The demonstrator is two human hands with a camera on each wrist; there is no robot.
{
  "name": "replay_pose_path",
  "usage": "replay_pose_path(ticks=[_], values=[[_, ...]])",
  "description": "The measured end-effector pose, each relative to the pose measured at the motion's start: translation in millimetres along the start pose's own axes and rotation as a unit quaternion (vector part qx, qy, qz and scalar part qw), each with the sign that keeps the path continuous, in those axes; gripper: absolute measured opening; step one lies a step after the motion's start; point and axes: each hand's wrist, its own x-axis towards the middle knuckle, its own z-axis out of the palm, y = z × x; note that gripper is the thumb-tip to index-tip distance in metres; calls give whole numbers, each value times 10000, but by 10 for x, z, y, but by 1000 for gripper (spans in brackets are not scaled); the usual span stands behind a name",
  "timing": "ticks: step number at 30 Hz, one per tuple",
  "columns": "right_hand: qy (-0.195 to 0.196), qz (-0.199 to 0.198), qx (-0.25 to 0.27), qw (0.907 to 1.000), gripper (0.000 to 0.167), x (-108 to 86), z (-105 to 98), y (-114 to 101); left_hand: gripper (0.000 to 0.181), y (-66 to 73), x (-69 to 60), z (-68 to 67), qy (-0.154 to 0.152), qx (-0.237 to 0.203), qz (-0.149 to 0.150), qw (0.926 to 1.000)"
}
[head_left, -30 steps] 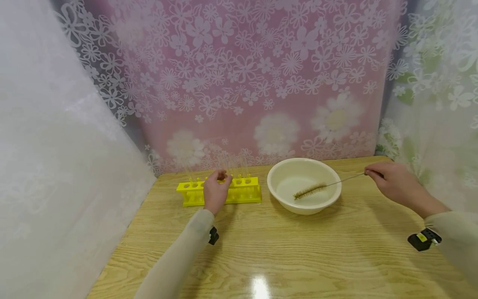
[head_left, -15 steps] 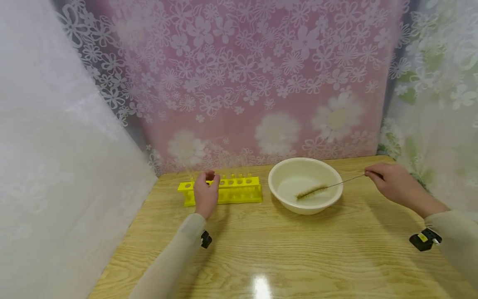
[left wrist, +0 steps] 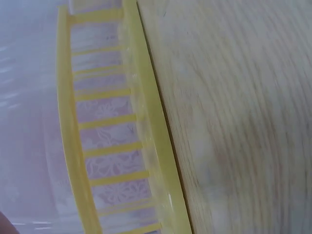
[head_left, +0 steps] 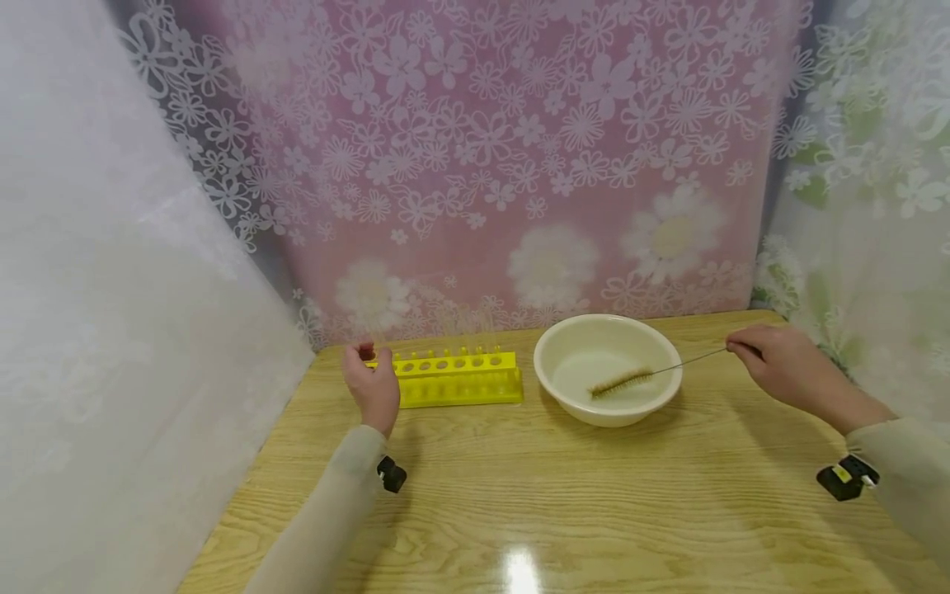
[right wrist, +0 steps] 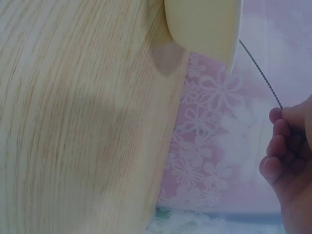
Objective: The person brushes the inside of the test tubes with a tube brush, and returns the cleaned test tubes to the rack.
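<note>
In the head view a yellow test tube rack (head_left: 453, 384) stands on the table, with several clear test tubes (head_left: 478, 330) rising faintly from its rear row. My left hand (head_left: 373, 388) is at the rack's left end, thumb and fingers parted beside a barely visible tube; I see nothing held, and the rack hides the contact. My right hand (head_left: 787, 367) pinches the twisted wire handle (right wrist: 261, 73) of a test tube brush between thumb and forefinger. The brush's tan bristle head (head_left: 622, 384) slants down inside a cream basin (head_left: 552, 400).
The wooden table (head_left: 475, 495) carries the rack at left and the basin to its right. A pink floral curtain (head_left: 460, 181) hangs close behind both. White sheeting (head_left: 148, 289) closes off the left side, and a floral sheet (head_left: 868, 206) the right.
My left hand has moved left along the rack, from its middle to its left end, its thumb and fingers parting. The right hand and brush have stayed nearly still over the basin.
</note>
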Motion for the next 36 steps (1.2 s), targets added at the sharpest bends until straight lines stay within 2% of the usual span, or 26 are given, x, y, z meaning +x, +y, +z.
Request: replay_pose_path(ticks=[8, 13, 18, 23, 27, 36], values=[[36, -29, -3, 10000, 16, 2, 7, 10, 34, -82, 118, -34, 121, -178, -324, 9992], [5, -11, 8, 10000, 15, -10, 15, 18, 37, -109, 139, -37, 47, -107, -532, 9985], [20, 5, 3, 10000, 15, -20, 26, 30, 34, -135, 163, -10, -259, -199, -779, 9964], [105, -48, -33, 9999, 13, -17, 43, 43, 39, -179, 173, 15, -855, -170, -1009, 9911], [78, -41, -34, 10000, 12, -24, 56, 46, 43, -206, 171, 18, -1149, 13, -1002, 9883], [3, 66, 14, 10000, 15, -27, 45, 33, 46, -245, 197, 30, -1221, 15, -814, 9892]])
